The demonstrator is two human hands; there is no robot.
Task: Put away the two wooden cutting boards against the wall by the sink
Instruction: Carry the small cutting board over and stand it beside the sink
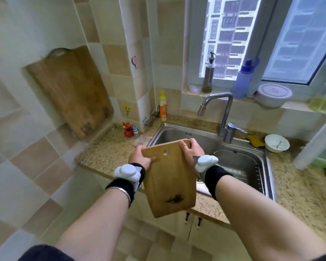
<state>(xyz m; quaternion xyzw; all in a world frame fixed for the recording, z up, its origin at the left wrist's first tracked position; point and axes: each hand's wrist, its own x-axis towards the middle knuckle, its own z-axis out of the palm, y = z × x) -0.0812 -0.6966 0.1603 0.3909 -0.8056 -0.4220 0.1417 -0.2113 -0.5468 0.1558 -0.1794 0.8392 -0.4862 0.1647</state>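
- The smaller cutting board is held in the air over the front edge of the tabletop, just left of the sink, with its hanging-hole end pointing away from the person.
- The left hand grips the board's left edge near the top; its thumb lies on the face, and the other fingers are hidden beneath the wood.
- The right hand clasps the top right corner, fingers curled over the rim.
- A dark blotch marks the board's near end; what it is cannot be made out.
- The larger cutting board leans upright against the tiled wall on the left, its foot on the tabletop.
- Its top edge and handle cutout are smeared by blur.
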